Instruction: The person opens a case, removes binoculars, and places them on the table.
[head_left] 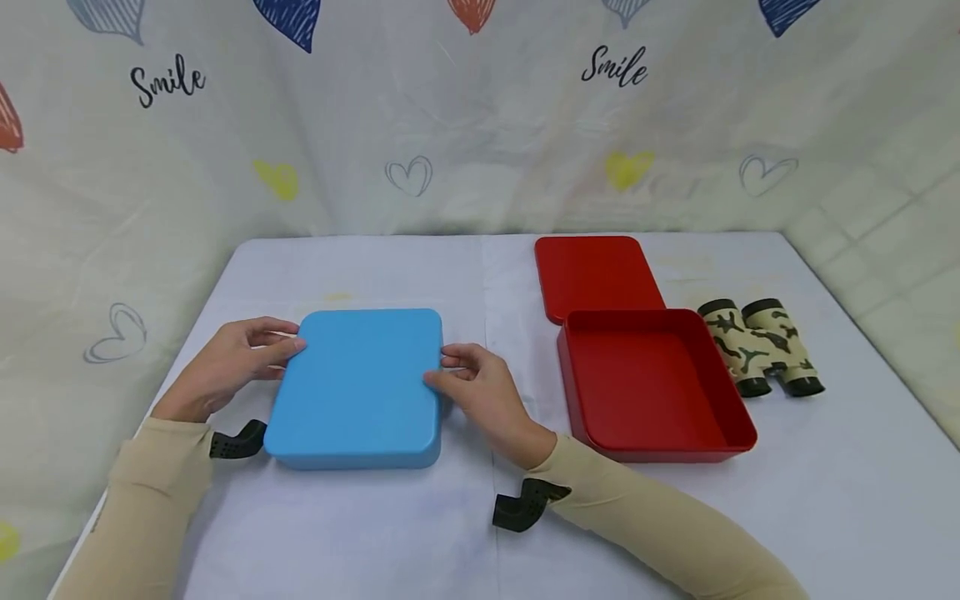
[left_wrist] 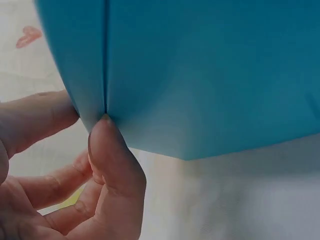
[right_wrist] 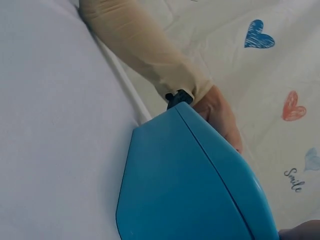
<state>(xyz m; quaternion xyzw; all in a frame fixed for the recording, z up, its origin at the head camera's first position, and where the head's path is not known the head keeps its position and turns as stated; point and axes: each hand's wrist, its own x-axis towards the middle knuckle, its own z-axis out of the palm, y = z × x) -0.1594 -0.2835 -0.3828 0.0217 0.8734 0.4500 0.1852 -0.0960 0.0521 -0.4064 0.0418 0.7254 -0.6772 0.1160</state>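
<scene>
Fingers of the left hand (head_left: 236, 362) and right hand (head_left: 491, 400) pinch opposite edges of a closed blue rectangular box (head_left: 356, 387) on the white-covered table (head_left: 337, 542), left of an open red box (head_left: 645, 375). The step in hand appears to be taking hold of its lid (right_wrist: 235, 175); the next move likely calls for an even upward pull from both sides. The blue box looks plain, smooth and round-cornered, a thin seam running below the lid
</scene>
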